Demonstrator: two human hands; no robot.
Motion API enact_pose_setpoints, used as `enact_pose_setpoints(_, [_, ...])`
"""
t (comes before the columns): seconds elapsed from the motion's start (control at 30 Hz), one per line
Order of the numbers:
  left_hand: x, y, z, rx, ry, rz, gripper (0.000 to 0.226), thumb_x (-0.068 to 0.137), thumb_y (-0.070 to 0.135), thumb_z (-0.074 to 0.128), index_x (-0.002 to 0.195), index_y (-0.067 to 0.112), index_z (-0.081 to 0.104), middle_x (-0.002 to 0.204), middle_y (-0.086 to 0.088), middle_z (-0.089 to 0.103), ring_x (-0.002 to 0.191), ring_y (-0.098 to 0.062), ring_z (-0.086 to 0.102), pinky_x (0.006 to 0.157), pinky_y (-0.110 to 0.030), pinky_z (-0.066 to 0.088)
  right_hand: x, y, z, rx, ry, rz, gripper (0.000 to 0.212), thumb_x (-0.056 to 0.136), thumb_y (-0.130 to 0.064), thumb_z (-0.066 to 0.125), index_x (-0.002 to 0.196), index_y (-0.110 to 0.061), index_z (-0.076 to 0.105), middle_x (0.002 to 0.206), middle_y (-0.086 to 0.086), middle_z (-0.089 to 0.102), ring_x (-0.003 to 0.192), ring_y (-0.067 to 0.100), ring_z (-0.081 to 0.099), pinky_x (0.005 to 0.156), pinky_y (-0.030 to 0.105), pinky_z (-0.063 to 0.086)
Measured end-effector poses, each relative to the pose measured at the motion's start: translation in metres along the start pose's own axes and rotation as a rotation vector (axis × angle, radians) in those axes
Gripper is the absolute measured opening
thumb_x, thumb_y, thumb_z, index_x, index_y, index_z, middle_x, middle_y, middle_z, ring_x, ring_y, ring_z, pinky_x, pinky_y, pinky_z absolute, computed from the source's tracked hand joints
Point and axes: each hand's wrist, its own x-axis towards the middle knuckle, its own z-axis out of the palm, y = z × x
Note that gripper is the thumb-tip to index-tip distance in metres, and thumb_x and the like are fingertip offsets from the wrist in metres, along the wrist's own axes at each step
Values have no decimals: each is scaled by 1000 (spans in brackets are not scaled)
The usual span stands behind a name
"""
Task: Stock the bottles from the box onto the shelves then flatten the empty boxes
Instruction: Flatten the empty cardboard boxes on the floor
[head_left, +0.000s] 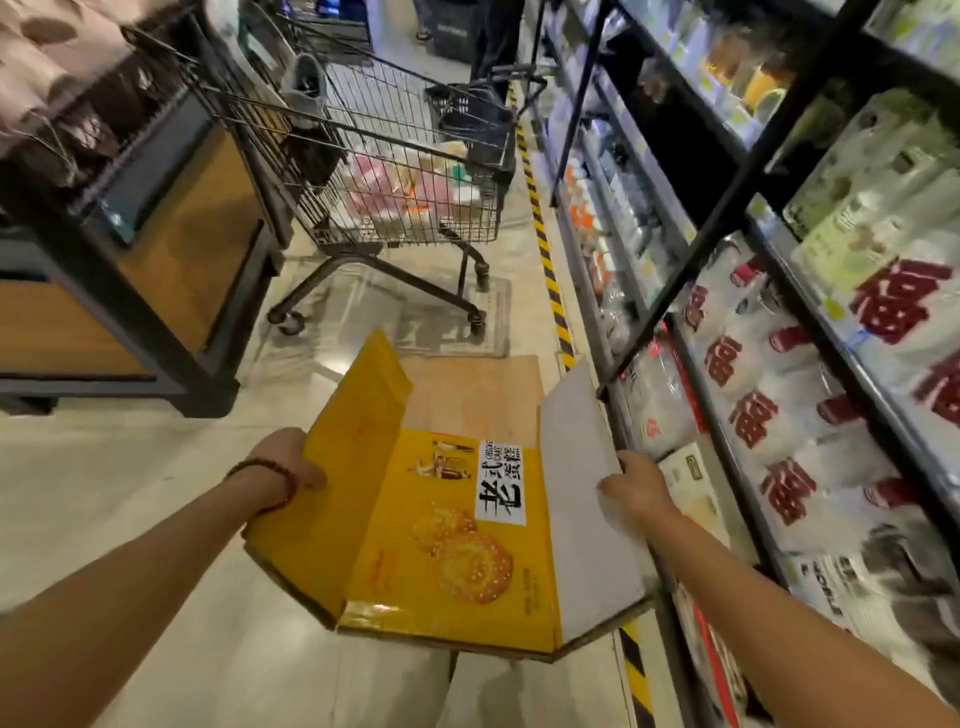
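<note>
A yellow cardboard box (441, 545) printed with round cakes is spread out between my hands, above the aisle floor. My left hand (291, 467), a bead bracelet on its wrist, grips the raised yellow flap on the left. My right hand (636, 486) grips the edge of the white flap on the right. Under the box a plain brown cardboard sheet (478, 395) lies flat on the floor. The shelves (727, 457) on the right hold white packets with red characters. I see no bottles in the box.
A wire shopping cart (395, 192) holding goods stands ahead in the aisle. A dark wood-panelled display stand (156, 270) is on the left. Yellow-black hazard tape (550, 270) runs along the foot of the shelves. A person's legs show at the far end.
</note>
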Motion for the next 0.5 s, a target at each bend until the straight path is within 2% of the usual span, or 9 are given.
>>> enact_pose_setpoints(0.1, [40, 33, -18, -28, 55, -2, 55, 79, 21, 72, 125, 3, 50, 127, -20, 53, 113, -36, 51, 93, -41, 42, 61, -22, -15, 23, 5, -36, 25, 83, 7, 52, 105, 1, 63, 94, 9, 62, 85, 27, 57, 60, 26, 41])
enact_pose_setpoints(0.3, [98, 70, -17, -94, 109, -12, 46, 82, 24, 70, 118, 3, 52, 118, -21, 57, 105, -36, 53, 89, -43, 44, 142, -32, -15, 61, 54, -59, 37, 84, 4, 55, 119, -4, 60, 112, 12, 64, 96, 24, 59, 77, 27, 43])
enact_pose_setpoints(0.43, [131, 62, 24, -169, 33, -75, 49, 87, 21, 65, 127, 2, 46, 125, -21, 53, 111, -39, 50, 95, -47, 40, 175, 2, 11, 40, 45, -35, 36, 85, 5, 54, 118, -9, 59, 111, 10, 64, 93, 19, 55, 74, 22, 41])
enact_pose_setpoints(0.5, [158, 49, 56, -165, -6, -100, 50, 86, 22, 66, 127, 4, 47, 125, -21, 54, 110, -38, 52, 95, -47, 40, 195, 32, 33, 31, 19, 9, 32, 87, 4, 54, 114, -13, 57, 104, 4, 61, 95, 18, 56, 64, 7, 40])
